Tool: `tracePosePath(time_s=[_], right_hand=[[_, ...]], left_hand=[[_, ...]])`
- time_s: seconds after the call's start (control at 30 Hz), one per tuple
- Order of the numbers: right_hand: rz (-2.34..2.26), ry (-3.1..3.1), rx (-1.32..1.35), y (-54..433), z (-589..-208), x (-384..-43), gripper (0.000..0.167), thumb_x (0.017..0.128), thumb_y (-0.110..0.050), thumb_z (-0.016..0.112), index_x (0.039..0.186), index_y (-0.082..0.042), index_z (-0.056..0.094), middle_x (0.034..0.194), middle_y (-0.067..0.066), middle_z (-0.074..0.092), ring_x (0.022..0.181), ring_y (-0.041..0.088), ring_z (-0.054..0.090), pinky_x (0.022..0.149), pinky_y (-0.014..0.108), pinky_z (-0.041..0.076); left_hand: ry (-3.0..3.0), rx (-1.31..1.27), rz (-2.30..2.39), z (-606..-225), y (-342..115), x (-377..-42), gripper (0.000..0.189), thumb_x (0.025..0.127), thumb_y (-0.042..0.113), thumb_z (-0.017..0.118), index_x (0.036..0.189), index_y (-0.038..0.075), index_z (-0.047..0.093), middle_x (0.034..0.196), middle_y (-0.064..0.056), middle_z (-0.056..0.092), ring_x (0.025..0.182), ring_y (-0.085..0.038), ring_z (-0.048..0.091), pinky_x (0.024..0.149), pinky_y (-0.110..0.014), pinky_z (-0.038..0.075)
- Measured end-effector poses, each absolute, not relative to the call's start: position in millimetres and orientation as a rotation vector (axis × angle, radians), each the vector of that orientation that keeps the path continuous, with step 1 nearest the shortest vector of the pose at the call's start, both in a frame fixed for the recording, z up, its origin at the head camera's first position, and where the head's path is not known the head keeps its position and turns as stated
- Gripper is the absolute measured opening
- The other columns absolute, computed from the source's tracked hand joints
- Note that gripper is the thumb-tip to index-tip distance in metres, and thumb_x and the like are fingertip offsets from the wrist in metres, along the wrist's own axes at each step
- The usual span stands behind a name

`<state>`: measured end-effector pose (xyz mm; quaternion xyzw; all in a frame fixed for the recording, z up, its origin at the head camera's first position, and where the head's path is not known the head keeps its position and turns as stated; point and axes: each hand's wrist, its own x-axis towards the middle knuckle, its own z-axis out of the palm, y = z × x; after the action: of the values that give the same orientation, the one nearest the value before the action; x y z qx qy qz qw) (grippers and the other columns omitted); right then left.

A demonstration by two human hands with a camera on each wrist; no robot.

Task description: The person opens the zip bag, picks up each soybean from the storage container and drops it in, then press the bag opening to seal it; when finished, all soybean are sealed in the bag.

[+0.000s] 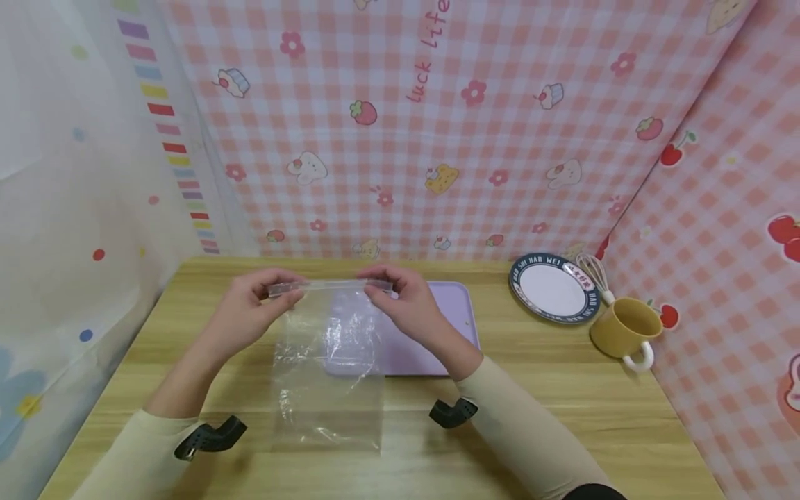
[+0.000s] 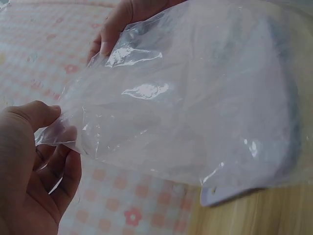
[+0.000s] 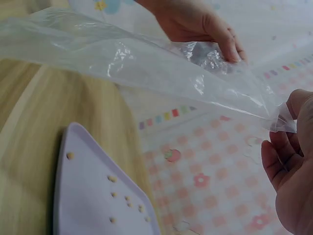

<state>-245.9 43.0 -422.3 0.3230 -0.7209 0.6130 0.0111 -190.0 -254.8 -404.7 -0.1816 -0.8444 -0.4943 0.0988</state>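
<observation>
A clear plastic zip bag (image 1: 328,389) hangs by its top edge between both hands in the head view. My left hand (image 1: 250,305) pinches the bag's top left corner between thumb and fingers. At the opposite top corner, my right hand (image 1: 409,305) pinches it the same way. Behind the bag lies a lavender tray (image 1: 437,347) on the table, partly seen through the film. Several small tan bean-like pieces (image 3: 112,195) are scattered on that tray in the right wrist view. Whether the bag's mouth is parted cannot be made out.
Toward the right back of the wooden table (image 1: 531,430) lies a white plate (image 1: 550,292) with a dark patterned rim. A whisk (image 1: 596,274) and a yellow mug (image 1: 625,326) with a white handle are beside it. Patterned cloth walls (image 1: 400,139) border the table.
</observation>
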Motion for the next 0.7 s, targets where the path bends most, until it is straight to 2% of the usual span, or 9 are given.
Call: tracePosePath(time_s=[0.17,0.37,0.43,0.57,0.7], right_hand=[[1.866,-2.264,0.970,71,-416,-239,0.020,0.107,-0.006,0.071,0.124,-0.002,0.078,0.126,0.011,0.078,0.115,0.021,0.071,0.090,0.031,0.059],[1.831,-2.221,1.016,96,-411,-236,0.018,0.106,0.001,0.070,0.121,0.000,0.078,0.123,0.015,0.077,0.112,0.021,0.072,0.093,0.032,0.059],[1.823,-2.223,1.017,104,-412,-235,0.018,0.106,0.002,0.070,0.121,0.000,0.079,0.122,0.013,0.077,0.111,0.019,0.072,0.092,0.030,0.059],[1.786,-2.244,1.004,122,-415,-233,0.018,0.105,0.003,0.070,0.120,-0.001,0.079,0.117,0.011,0.078,0.099,0.017,0.070,0.083,0.027,0.058],[1.787,-2.261,0.991,137,-418,-231,0.018,0.105,0.004,0.070,0.120,0.002,0.078,0.116,0.020,0.076,0.095,0.016,0.068,0.080,0.026,0.057]], left_hand=[[-2.458,-0.632,-1.482,-406,-229,-195,0.012,0.107,0.011,0.075,0.118,0.011,0.081,0.108,-0.003,0.081,0.086,-0.018,0.074,0.067,-0.028,0.059],[-2.440,-0.718,-1.489,-409,-207,-200,0.010,0.106,0.008,0.076,0.113,0.011,0.082,0.104,0.000,0.080,0.086,-0.017,0.073,0.072,-0.027,0.059],[-2.431,-0.740,-1.507,-409,-200,-202,0.010,0.105,0.007,0.077,0.113,0.011,0.082,0.103,0.000,0.080,0.084,-0.017,0.072,0.071,-0.027,0.059],[-2.429,-0.806,-1.558,-408,-187,-205,0.011,0.104,0.007,0.077,0.114,0.009,0.082,0.104,-0.002,0.080,0.081,-0.017,0.073,0.068,-0.028,0.060],[-2.436,-0.867,-1.602,-408,-176,-207,0.013,0.104,0.006,0.078,0.116,0.009,0.081,0.105,-0.004,0.081,0.078,-0.019,0.076,0.063,-0.029,0.060]])
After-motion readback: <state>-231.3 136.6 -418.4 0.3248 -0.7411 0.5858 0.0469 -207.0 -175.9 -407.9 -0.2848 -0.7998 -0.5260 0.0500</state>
